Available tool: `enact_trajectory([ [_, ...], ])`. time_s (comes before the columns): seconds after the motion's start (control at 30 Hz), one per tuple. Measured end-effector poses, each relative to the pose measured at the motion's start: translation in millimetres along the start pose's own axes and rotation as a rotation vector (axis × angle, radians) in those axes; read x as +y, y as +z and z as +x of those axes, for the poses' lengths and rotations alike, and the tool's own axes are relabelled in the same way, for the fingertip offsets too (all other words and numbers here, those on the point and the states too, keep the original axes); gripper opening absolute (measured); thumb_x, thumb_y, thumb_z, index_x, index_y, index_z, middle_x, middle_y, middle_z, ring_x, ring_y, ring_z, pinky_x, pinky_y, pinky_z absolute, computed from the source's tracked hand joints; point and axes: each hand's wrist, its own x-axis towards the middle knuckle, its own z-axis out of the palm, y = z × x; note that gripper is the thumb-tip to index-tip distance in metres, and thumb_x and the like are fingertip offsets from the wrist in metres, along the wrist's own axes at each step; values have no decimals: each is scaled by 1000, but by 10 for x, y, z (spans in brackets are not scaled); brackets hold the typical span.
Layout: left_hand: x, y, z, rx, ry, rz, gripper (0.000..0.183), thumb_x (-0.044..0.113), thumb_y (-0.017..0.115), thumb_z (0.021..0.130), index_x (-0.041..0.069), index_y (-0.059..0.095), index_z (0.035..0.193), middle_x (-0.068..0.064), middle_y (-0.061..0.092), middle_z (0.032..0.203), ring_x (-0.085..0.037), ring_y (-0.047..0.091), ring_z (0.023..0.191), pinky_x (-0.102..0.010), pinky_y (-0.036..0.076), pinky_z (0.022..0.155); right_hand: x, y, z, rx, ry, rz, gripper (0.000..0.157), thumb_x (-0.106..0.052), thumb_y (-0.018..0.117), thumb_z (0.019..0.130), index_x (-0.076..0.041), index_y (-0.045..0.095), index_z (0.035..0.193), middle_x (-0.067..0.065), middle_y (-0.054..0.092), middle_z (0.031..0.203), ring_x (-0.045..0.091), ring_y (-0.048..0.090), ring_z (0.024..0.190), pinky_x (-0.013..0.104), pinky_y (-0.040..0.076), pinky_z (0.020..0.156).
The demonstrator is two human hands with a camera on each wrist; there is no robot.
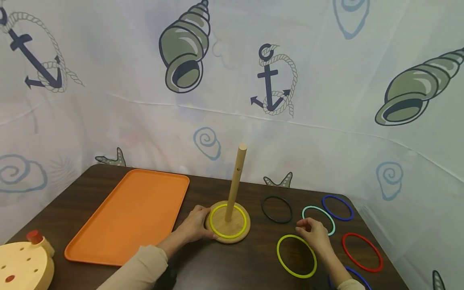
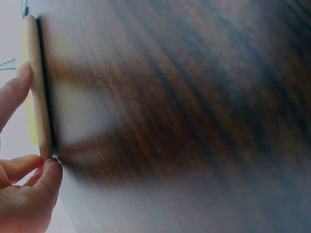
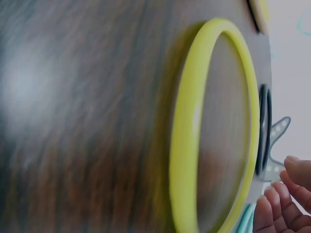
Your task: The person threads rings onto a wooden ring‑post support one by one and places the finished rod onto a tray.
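Note:
A wooden ring-toss stand has a round base [image 1: 222,221] and a tall peg [image 1: 236,181], tilted in the head view. One yellow ring [image 1: 245,224] lies on the base around the peg. My left hand [image 1: 195,224] grips the base's left edge between thumb and fingers; the left wrist view shows fingertips on the disc's rim [image 2: 43,111]. Over at the right, my right hand [image 1: 314,233] hovers by the near edge of a teal ring [image 1: 312,207], fingers loosely bent with nothing between them. A second yellow ring [image 3: 187,145] lies beside and below that hand.
Black [image 1: 276,197], red [image 1: 380,259] and blue [image 1: 337,196] rings lie at the right, another blue ring [image 1: 357,272] nearer me. An orange tray [image 1: 134,213] lies left of the stand. A pale wooden board [image 1: 25,262] with a red-topped peg [image 1: 34,237] stands at the left corner.

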Motion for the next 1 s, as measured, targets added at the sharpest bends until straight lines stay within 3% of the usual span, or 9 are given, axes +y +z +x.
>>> enact_trajectory([
  [0.23,-10,11,9,4,4,5,85,23,89,61,-7,50,130,-16,50,117,-31,49,109,-46,44,93,127,-33,-21,-32,-36,-76,13,-5,72,78,-1,67,89,3,66,79,19,61,73,34,48,65],
  [0.53,-1,-1,0,5,6,12,86,23,89,60,-8,50,129,-17,50,117,-32,49,109,-47,44,93,159,-37,-56,-86,13,-64,13,-4,74,74,-4,67,85,0,63,74,13,56,70,29,44,62],
  [1.0,7,-5,-9,7,10,9,85,24,89,61,-8,50,130,-17,50,117,-33,49,110,-48,44,93,197,8,-61,-85,-15,-76,10,0,73,72,-7,66,77,-2,60,68,11,52,64,29,40,60],
])
